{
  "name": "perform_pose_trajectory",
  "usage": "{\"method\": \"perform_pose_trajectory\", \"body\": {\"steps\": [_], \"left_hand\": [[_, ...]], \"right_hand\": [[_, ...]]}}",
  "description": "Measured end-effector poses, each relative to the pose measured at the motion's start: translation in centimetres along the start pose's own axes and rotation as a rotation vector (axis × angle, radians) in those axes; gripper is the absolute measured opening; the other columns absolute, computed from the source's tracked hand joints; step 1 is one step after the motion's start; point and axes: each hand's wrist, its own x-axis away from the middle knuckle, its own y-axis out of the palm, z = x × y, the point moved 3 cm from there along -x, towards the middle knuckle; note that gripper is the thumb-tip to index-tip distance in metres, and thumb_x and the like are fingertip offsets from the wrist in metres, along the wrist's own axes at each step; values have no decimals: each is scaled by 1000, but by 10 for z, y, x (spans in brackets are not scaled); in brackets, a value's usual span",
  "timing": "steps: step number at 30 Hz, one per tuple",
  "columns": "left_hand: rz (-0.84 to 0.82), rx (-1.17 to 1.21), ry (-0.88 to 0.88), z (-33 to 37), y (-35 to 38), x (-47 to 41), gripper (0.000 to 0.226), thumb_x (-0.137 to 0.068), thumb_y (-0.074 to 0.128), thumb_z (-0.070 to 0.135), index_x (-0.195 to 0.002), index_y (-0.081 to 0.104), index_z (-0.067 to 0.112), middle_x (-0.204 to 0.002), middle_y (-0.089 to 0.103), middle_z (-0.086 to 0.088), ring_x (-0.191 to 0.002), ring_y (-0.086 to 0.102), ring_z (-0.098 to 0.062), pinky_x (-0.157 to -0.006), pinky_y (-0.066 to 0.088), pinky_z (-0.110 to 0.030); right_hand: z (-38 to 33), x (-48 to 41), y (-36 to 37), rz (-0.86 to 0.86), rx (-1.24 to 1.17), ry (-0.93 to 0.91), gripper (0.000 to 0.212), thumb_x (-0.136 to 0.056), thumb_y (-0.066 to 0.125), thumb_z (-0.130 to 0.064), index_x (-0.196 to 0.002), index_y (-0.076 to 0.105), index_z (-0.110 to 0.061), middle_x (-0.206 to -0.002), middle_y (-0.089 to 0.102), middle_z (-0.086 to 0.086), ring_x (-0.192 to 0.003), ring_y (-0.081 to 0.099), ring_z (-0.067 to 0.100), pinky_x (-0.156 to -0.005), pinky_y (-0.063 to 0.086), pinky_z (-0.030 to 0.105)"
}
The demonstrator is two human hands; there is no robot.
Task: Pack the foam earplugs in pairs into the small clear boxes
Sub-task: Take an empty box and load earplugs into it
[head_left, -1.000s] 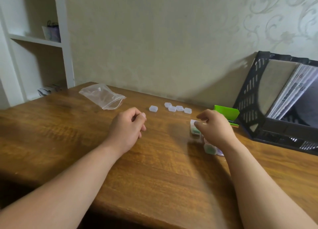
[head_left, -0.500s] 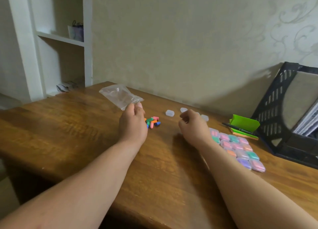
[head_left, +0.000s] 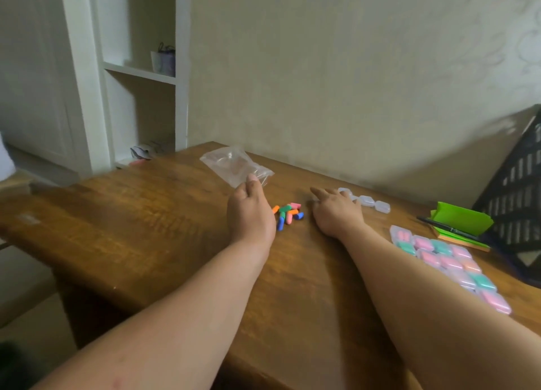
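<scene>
A small heap of coloured foam earplugs (head_left: 287, 214) lies on the wooden table (head_left: 146, 214) between my hands. My left hand (head_left: 250, 214) rests just left of the heap, fingers stretched toward a clear plastic bag (head_left: 235, 165) and touching its near edge. My right hand (head_left: 336, 212) lies flat to the right of the heap, fingers extended, holding nothing. Behind it stands a row of empty small clear boxes (head_left: 373, 203), partly hidden by the fingers. Several filled boxes (head_left: 448, 260) with pink, green and orange earplugs lie in rows beside my right forearm.
A green notepad holder (head_left: 461, 222) with a black pen (head_left: 448, 229) sits at the right, and a black file rack (head_left: 518, 202) stands behind it. A white shelf unit (head_left: 140, 73) stands past the table's left end. The table edge runs close to me.
The view has swung left. My right hand left the filled boxes and moved left to beside the earplug heap, its fingers uncurling. My left hand opened and reached forward to the bag.
</scene>
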Motion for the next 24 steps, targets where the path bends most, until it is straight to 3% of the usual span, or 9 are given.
{"method": "perform_pose_trajectory", "body": {"steps": [2, 5, 9, 13, 15, 19, 22, 24], "left_hand": [[-6, -25, 14, 0, -1, 0, 49, -115, 35, 50, -96, 67, 18, -69, 53, -1, -60, 49, -12, -56, 42, -28], [-21, -63, 48, 0, -2, 2, 49, -116, 35, 48, -91, 65, 18, -69, 52, -1, -60, 48, -11, -55, 41, -27], [-77, -180, 114, 3, 0, 7, 44, -116, 37, 46, -95, 66, 19, -72, 54, -1, -63, 52, -10, -54, 40, -23], [-207, -299, 266, 6, 4, 18, 49, -113, 42, 45, -85, 61, 10, -70, 54, -5, -66, 52, -20, -62, 42, -37], [-310, -366, 340, 9, 12, 25, 47, -112, 46, 45, -81, 54, 10, -69, 55, -5, -67, 53, -25, -65, 45, -43], [-477, -545, 242, 5, 36, 42, 34, -108, 48, 49, -94, 60, 20, -85, 69, -4, -84, 64, -28, -77, 51, -44], [-567, -546, 132, -5, 53, 54, 32, -109, 49, 52, -102, 62, 24, -101, 72, -4, -87, 66, -23, -70, 49, -36], [-612, -505, 89, -9, 56, 55, 32, -108, 50, 55, -107, 62, 25, -104, 73, -5, -92, 71, -26, -70, 55, -39]], "right_hand": [[1, 4, -1, 13, -10, -3, 50, -112, 34, -38, -162, 41, -40, -166, 45, 3, -154, 36, 32, -125, 24, 60], [-2, 23, -7, 95, -44, -1, 40, -112, 41, -34, -150, 54, -33, -150, 60, 6, -140, 50, 30, -121, 37, 51], [-5, 51, -13, 159, -48, 30, 41, -111, 43, -32, -149, 56, -22, -141, 63, 11, -128, 59, 30, -108, 52, 45], [-3, 83, -17, 153, -140, 6, 36, -111, 47, -33, -143, 59, -20, -134, 63, 5, -120, 60, 23, -101, 53, 38], [-1, 99, -18, 169, -283, -5, 37, -110, 51, -33, -144, 59, -22, -134, 64, 0, -118, 62, 16, -99, 53, 32], [16, 120, -21, 190, -753, 48, 36, -106, 64, -37, -141, 60, -27, -131, 66, -12, -105, 60, -1, -77, 43, 7], [30, 128, -26, 206, -962, 24, 35, -102, 70, -39, -135, 63, -34, -124, 66, -20, -111, 62, 0, -80, 50, 10], [33, 127, -26, 142, -1055, -27, 33, -99, 75, -38, -131, 64, -37, -122, 67, -19, -115, 67, 6, -90, 60, 21]]}}
